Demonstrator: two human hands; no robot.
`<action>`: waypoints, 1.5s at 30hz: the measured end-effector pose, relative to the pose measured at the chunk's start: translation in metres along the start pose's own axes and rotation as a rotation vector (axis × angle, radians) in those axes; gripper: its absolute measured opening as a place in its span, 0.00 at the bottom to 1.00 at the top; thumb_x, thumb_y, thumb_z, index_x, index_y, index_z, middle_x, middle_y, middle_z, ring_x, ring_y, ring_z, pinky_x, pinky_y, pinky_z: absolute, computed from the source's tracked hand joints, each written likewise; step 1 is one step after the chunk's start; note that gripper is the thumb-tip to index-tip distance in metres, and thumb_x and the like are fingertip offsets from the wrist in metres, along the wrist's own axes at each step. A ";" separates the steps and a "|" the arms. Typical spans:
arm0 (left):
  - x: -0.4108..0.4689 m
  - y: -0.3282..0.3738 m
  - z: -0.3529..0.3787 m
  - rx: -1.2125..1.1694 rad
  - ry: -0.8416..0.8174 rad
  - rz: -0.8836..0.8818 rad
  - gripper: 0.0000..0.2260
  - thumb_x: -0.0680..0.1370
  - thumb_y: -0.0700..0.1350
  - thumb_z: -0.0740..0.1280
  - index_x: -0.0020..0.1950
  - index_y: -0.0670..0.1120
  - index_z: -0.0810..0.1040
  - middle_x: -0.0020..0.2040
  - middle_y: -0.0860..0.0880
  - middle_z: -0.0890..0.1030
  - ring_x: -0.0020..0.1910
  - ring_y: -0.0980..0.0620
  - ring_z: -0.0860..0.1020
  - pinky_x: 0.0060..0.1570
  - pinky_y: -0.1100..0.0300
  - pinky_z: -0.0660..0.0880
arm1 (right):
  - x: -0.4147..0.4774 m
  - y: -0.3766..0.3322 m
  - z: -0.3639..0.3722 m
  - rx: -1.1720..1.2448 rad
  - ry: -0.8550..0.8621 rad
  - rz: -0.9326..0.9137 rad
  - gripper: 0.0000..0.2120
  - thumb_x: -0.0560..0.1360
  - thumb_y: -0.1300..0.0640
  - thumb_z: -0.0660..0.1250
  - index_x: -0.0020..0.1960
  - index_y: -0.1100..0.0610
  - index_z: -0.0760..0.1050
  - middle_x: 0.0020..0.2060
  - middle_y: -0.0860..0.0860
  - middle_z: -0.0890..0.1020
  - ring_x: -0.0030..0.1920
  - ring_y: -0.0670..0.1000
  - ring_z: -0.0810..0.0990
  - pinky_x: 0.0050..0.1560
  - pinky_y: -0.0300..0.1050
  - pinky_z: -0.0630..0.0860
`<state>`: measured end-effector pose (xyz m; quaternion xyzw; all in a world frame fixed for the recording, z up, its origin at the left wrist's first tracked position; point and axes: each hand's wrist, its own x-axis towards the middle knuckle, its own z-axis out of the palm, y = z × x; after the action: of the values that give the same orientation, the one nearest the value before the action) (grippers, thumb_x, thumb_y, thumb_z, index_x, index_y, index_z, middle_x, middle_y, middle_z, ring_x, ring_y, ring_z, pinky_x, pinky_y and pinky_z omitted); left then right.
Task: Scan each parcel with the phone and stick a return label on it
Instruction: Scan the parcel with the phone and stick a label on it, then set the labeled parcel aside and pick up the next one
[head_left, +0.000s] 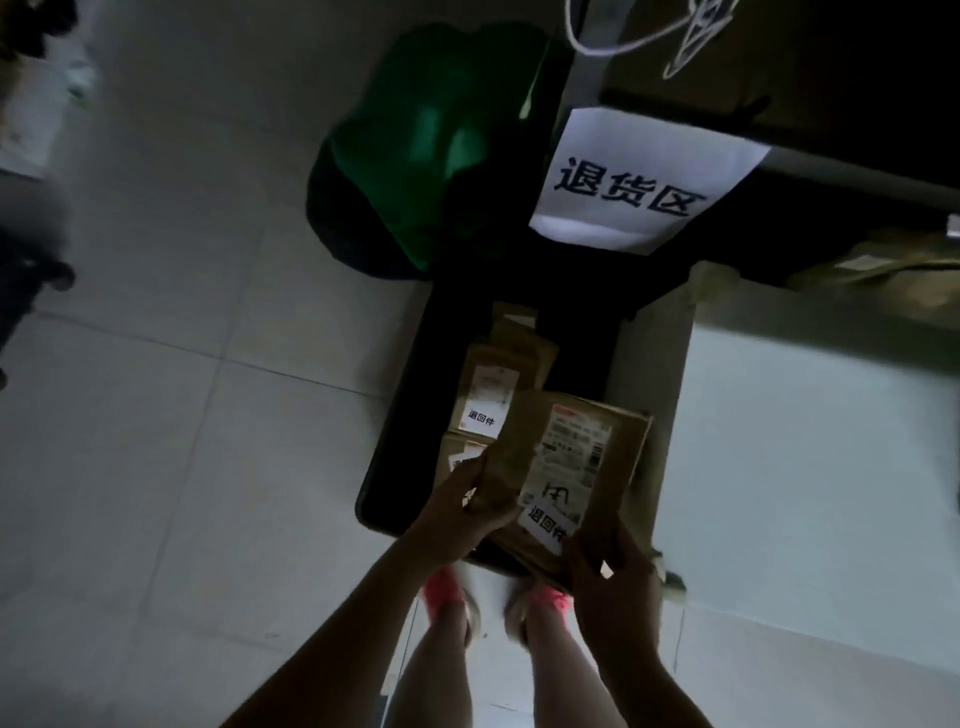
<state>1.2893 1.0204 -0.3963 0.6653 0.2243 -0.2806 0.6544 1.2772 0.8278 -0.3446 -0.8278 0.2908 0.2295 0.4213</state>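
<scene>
A flat brown cardboard parcel (576, 467) hangs over a black bin (410, 415) on the floor, held between both hands. It carries a printed shipping slip and a white return label (546, 524) near its lower end. My left hand (467, 512) grips its left edge. My right hand (610, 569) grips its near right corner. Inside the bin lie other brown parcels; one (491, 395) bears a small white return label (480, 422). No phone is in view.
A white paper sign (639, 182) with black characters hangs above the bin. A green sack (415, 156) sits behind the bin on the tiled floor. A pale cabinet or table (810, 467) stands right of the bin. My feet in pink-strapped sandals (447, 597) stand just before it.
</scene>
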 end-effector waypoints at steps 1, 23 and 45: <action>0.013 -0.008 -0.002 -0.015 -0.013 -0.031 0.23 0.75 0.38 0.75 0.65 0.57 0.76 0.55 0.50 0.84 0.55 0.48 0.83 0.55 0.45 0.81 | 0.007 0.004 0.008 -0.006 0.023 0.013 0.17 0.74 0.59 0.75 0.59 0.45 0.79 0.41 0.41 0.84 0.44 0.44 0.83 0.37 0.43 0.80; 0.125 -0.058 -0.013 0.051 0.010 0.116 0.31 0.79 0.50 0.72 0.78 0.64 0.61 0.64 0.64 0.78 0.61 0.63 0.79 0.51 0.70 0.77 | 0.135 0.030 0.095 0.185 0.003 0.180 0.22 0.76 0.59 0.73 0.68 0.54 0.72 0.55 0.49 0.85 0.56 0.52 0.84 0.58 0.54 0.81; 0.121 -0.051 0.019 0.500 0.158 0.132 0.35 0.74 0.60 0.72 0.78 0.56 0.62 0.53 0.61 0.78 0.54 0.58 0.80 0.47 0.66 0.77 | 0.153 0.028 0.089 -0.083 0.005 0.164 0.47 0.74 0.54 0.76 0.82 0.58 0.50 0.75 0.59 0.69 0.74 0.59 0.68 0.72 0.50 0.65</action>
<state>1.3439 0.9955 -0.5150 0.8392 0.1547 -0.2314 0.4671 1.3573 0.8440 -0.5037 -0.8184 0.3489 0.2732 0.3658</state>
